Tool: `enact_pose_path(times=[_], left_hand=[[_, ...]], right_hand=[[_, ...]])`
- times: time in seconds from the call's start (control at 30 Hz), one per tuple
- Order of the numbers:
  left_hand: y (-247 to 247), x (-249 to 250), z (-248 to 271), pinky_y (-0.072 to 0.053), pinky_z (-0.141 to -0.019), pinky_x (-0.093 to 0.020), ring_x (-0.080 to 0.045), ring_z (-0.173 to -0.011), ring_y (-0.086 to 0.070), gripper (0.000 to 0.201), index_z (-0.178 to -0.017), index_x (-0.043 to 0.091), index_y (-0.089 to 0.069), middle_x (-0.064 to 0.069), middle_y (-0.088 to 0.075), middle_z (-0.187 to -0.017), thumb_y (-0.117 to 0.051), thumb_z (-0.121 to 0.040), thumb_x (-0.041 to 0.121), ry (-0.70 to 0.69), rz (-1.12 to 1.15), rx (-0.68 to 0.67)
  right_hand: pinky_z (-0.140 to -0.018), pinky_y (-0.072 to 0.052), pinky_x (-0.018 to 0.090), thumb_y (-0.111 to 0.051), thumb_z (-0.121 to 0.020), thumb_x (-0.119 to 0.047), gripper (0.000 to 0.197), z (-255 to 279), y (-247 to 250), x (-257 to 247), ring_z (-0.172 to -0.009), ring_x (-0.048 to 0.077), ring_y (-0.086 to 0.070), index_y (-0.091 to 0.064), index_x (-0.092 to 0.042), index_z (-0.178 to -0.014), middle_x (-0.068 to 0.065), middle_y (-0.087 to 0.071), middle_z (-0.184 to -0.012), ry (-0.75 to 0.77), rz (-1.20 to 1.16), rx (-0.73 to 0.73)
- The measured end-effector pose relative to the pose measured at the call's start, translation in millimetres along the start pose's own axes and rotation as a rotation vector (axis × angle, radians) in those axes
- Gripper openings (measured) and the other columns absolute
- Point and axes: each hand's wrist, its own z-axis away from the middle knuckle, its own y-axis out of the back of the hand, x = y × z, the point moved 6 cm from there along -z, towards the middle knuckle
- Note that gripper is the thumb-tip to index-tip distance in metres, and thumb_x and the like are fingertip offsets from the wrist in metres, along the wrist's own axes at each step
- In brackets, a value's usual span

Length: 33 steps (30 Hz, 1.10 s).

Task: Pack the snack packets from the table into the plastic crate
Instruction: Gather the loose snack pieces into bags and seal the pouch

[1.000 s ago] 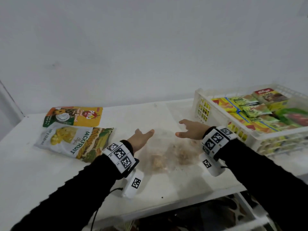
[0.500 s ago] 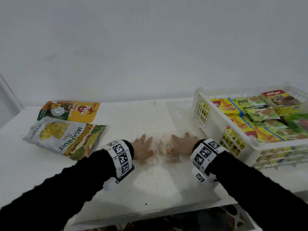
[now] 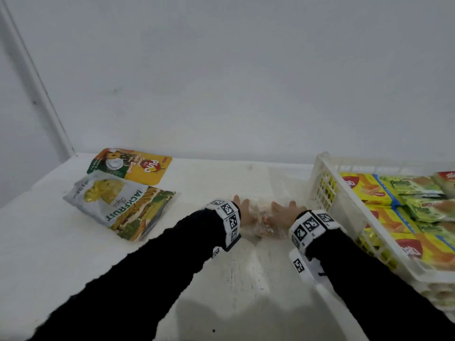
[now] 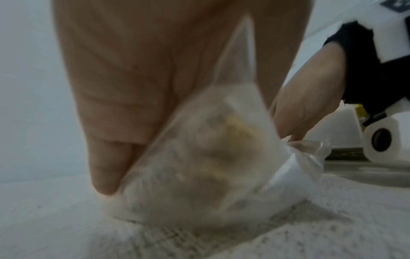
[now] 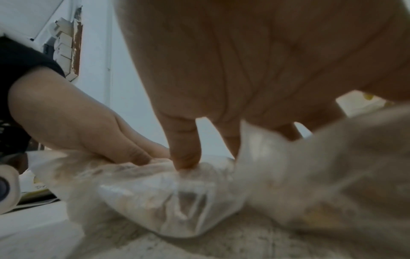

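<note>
Here a clear bag (image 3: 261, 223) is being gathered on the table (image 3: 73, 254).
It is pinched by curled fingers of left hand (image 3: 245, 212) and right hand (image 3: 283, 214); lifting toward the crate (image 3: 320, 183) at three o'clock is called for.

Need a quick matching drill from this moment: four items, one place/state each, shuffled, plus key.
Items:
1. clear bag
2. jackfruit pouch
3. Pino pouch
4. yellow wafer packs

Places/states:
A. inside the plastic crate
B. flat at the table's far left, against the wall
C. gathered between the left hand and right hand, on the table
D. flat on the table, just nearer than the orange pouch

Pairs: 1-C, 2-D, 3-B, 4-A
</note>
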Motion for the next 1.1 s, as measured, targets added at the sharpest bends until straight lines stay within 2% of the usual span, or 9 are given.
enact_pose_path(times=[0.13, 0.23, 0.43, 0.53, 0.63, 0.77, 0.93, 1.03, 1.1], left_hand=[[6.0, -13.4, -4.6, -0.018, -0.113, -0.041, -0.034, -0.143, -0.01, 0.07, -0.149, 0.022, -0.007, -0.015, 0.006, -0.156, -0.046, -0.094, 0.04, -0.046, 0.322, -0.082], [33.5, -34.2, 1.8, -0.014, -0.114, -0.04, -0.027, -0.145, -0.007, 0.063, -0.147, 0.024, -0.013, -0.012, 0.003, -0.157, -0.041, -0.095, 0.044, -0.102, 0.463, 0.023], [86.5, -152.8, 26.6, -0.025, -0.113, -0.038, -0.03, -0.138, -0.025, 0.048, -0.139, 0.019, -0.038, -0.013, -0.02, -0.15, -0.044, -0.095, 0.037, 0.173, 0.209, 0.252], [96.1, -218.7, 49.5, -0.016, -0.116, -0.041, -0.032, -0.142, -0.012, 0.051, -0.143, 0.022, -0.032, -0.015, -0.014, -0.153, -0.04, -0.095, 0.038, 0.366, -0.012, 0.253], [95.9, -278.2, 73.0, -0.009, -0.117, -0.047, -0.034, -0.144, -0.002, 0.052, -0.143, 0.027, -0.026, -0.011, -0.004, -0.156, -0.04, -0.094, 0.039, 0.54, -0.027, 0.314], [84.7, -316.0, 88.3, -0.015, -0.116, -0.047, -0.036, -0.14, -0.014, 0.064, -0.144, 0.038, -0.018, -0.008, 0.001, -0.155, -0.053, -0.089, 0.039, 0.513, 0.038, 0.322], [84.1, -323.3, 92.3, -0.029, -0.111, -0.038, -0.037, -0.127, -0.035, 0.065, -0.143, 0.03, -0.026, -0.015, -0.013, -0.146, -0.058, -0.087, 0.023, 0.37, 0.199, 0.318], [89.6, -315.7, 95.5, -0.028, -0.111, -0.033, -0.034, -0.125, -0.038, 0.062, -0.144, 0.02, -0.026, -0.016, -0.023, -0.138, -0.056, -0.09, 0.02, 0.273, 0.278, 0.297], [98.6, -308.9, 93.4, -0.03, -0.108, -0.033, -0.032, -0.127, -0.038, 0.062, -0.144, 0.018, -0.026, -0.015, -0.028, -0.14, -0.056, -0.089, 0.02, 0.178, 0.333, 0.29]], right_hand=[[-0.113, -0.021, 0.046, -0.038, -0.092, -0.053, 0.064, -0.8, 9.6, -3.5, -0.138, 0.035, -0.022, -0.022, -0.021, -0.145, 0.019, -0.018, -0.15, 0.033, 0.01, -0.019], [-0.111, -0.024, 0.05, -0.047, -0.086, -0.055, 0.071, -0.2, 33.6, -21.3, -0.137, 0.031, -0.027, -0.027, -0.017, -0.143, 0.011, -0.026, -0.15, 0.082, -0.062, 0.116], [-0.106, -0.03, 0.029, -0.049, -0.094, -0.034, 0.054, 44.4, 61.4, -127.4, -0.133, 0.021, -0.037, -0.038, -0.007, -0.139, 0.008, -0.036, -0.146, 0.472, -0.308, 0.209], [-0.083, -0.043, 0.031, -0.055, -0.09, -0.028, 0.042, 42.5, 41.6, -185.3, -0.101, 0.027, -0.061, -0.059, 0.008, -0.112, 0.019, -0.063, -0.11, 0.514, -0.44, 0.077], [-0.065, -0.043, 0.03, -0.056, -0.088, -0.027, 0.038, 34.0, 17.1, -233.0, -0.044, 0.015, -0.056, -0.056, 0.002, -0.064, 0.007, -0.058, -0.046, 0.492, -0.519, -0.025], [-0.054, -0.035, 0.021, -0.05, -0.092, -0.03, 0.034, 16.9, -9.2, -272.3, -0.033, 0.009, -0.051, -0.045, -0.009, -0.066, -0.007, -0.037, -0.02, 0.425, -0.421, -0.046], [-0.046, -0.034, 0.018, -0.057, -0.086, -0.025, 0.037, 0.7, -16.6, -292.6, -0.05, 0.012, -0.045, -0.04, -0.013, -0.056, -0.008, -0.037, -0.019, 0.38, -0.337, 0.046], [-0.05, -0.034, 0.02, -0.058, -0.086, -0.021, 0.037, 7.1, 8.3, -282.0, -0.061, 0.017, -0.047, -0.038, -0.017, -0.056, -0.003, -0.045, -0.053, 0.402, -0.466, 0.145], [-0.05, -0.033, 0.025, -0.061, -0.084, -0.021, 0.04, 23.0, 40.1, -263.0, -0.059, 0.018, -0.043, -0.036, -0.014, -0.054, 0.003, -0.041, -0.059, 0.416, -0.58, 0.276]])
